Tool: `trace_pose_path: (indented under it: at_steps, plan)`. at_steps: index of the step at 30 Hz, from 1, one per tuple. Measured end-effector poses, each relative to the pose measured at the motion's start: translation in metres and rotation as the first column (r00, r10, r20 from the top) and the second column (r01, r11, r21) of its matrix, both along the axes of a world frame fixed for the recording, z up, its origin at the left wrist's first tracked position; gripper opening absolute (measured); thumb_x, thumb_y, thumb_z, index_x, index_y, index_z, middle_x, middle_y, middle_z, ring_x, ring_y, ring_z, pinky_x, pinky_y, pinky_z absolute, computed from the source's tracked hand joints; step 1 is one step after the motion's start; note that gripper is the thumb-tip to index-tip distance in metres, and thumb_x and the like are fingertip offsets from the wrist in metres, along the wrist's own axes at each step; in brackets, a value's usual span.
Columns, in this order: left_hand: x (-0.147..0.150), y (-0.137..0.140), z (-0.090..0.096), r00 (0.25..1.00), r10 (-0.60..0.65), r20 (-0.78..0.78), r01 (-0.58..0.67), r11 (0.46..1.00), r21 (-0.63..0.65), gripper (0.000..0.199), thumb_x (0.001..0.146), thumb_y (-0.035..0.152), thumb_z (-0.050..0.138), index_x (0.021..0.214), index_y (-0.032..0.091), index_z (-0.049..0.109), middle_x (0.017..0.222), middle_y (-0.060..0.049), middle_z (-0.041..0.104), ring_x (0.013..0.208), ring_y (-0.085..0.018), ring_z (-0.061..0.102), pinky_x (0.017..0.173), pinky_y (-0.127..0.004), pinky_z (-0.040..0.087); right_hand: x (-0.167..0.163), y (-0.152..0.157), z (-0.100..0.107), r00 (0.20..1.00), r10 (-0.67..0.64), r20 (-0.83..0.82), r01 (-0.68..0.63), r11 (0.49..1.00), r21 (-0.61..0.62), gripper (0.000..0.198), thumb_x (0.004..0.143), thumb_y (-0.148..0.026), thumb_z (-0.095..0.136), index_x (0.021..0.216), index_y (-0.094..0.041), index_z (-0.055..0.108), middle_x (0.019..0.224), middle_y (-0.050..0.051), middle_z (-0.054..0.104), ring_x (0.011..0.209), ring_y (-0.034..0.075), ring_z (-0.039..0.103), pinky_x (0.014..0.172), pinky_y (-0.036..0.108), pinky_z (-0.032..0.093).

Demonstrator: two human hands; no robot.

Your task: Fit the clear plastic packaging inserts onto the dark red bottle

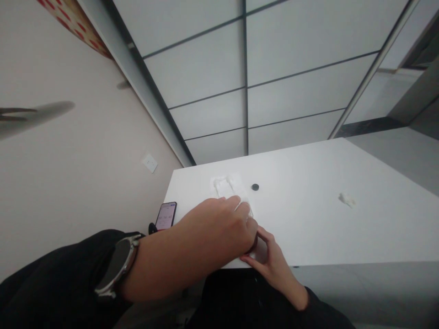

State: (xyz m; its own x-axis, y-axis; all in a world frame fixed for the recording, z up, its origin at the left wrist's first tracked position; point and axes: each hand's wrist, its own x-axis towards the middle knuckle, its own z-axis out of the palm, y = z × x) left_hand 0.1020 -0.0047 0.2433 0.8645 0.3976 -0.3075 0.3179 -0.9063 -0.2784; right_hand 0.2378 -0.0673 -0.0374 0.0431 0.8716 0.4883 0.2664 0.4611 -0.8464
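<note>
One pale object (260, 252) gripped in right hand (275, 263), likely steadying; left hand (237, 225) alongside, grip hidden, can't tell.

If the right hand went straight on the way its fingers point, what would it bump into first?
Probably the left hand, which is just ahead of the right hand. I can't tell whether they already touch.

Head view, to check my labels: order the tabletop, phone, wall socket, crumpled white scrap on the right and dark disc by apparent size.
1. Tabletop
2. Phone
3. Wall socket and crumpled white scrap: too alike to rank
4. Dark disc
</note>
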Motion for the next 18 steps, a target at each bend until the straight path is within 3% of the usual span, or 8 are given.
trace_pose_path:
  at_steps: [5,14,18]
  plan:
    - [-0.0031,-0.0002,-0.0021,0.999,-0.048,0.017,0.047,0.998,0.032,0.009,0.098,0.010,0.068,0.097,0.015,0.075,0.099,-0.008,0.076,0.083,-0.021,0.068,0.062,-0.032,0.047,-0.0002,0.0003,0.0003,1.000,-0.005,0.000,0.005,1.000,0.014,0.075,0.092,-0.050,0.080,0.157,-0.035,0.046,0.147,0.011,0.068,0.132,0.035,0.069,0.111,0.055,0.059]
    - [0.0003,-0.0002,0.0001,1.000,-0.004,-0.010,0.005,1.000,0.009,0.011,0.098,0.008,0.068,0.099,0.015,0.075,0.102,-0.008,0.076,0.085,-0.021,0.069,0.062,-0.032,0.047,-0.0004,-0.0009,-0.0034,1.000,-0.007,-0.010,0.007,1.000,0.007,0.076,0.090,-0.048,0.083,0.156,-0.033,0.047,0.147,0.012,0.068,0.134,0.035,0.068,0.113,0.056,0.057]
    - [-0.0012,0.0006,-0.0035,0.999,-0.017,0.051,0.017,1.000,0.007,0.011,0.098,0.008,0.068,0.097,0.015,0.075,0.101,-0.008,0.077,0.084,-0.020,0.069,0.063,-0.031,0.048,-0.0008,-0.0011,-0.0025,1.000,0.003,-0.014,-0.004,1.000,-0.020,0.076,0.090,-0.050,0.082,0.156,-0.032,0.048,0.147,0.012,0.068,0.134,0.035,0.068,0.114,0.055,0.057]
